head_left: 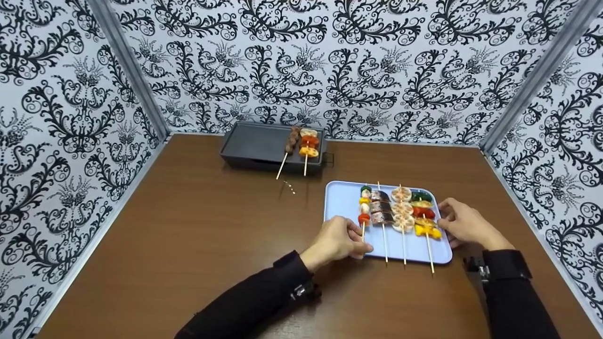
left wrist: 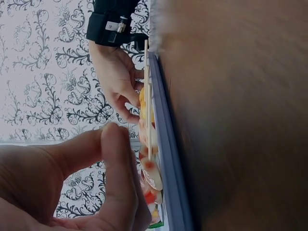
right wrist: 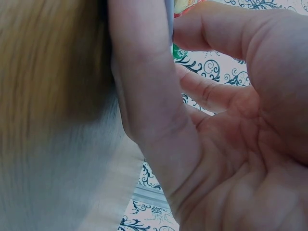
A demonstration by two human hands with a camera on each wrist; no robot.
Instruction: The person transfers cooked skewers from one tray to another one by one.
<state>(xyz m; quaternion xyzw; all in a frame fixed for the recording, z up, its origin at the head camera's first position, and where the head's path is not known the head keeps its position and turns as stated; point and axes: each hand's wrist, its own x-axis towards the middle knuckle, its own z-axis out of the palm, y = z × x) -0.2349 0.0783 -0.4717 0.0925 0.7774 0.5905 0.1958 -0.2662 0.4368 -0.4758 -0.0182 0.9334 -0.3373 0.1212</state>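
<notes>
A pale blue tray (head_left: 340, 200) on the table bears several food skewers. My left hand (head_left: 335, 239) pinches the bare stick of the leftmost one, a vegetable skewer (head_left: 364, 208), over the tray's near left part. In the left wrist view the thumb and forefinger tips of the left hand (left wrist: 113, 178) meet, hiding that stick. Beside it lie a dark-skinned fish skewer (head_left: 381, 208), a skewer of round white slices (head_left: 402, 209) and a colourful skewer (head_left: 426, 220) with green, red and yellow pieces. My right hand (head_left: 466, 226) grips the tray's right edge, thumb on top and fingers beneath.
A dark grey grill (head_left: 254, 143) stands at the back of the brown table (head_left: 198, 226). On its right side lie a meat skewer (head_left: 292, 140) and a mixed skewer (head_left: 309, 141), their sticks overhanging the front. Patterned wall panels (head_left: 301, 70) enclose the table's back and sides.
</notes>
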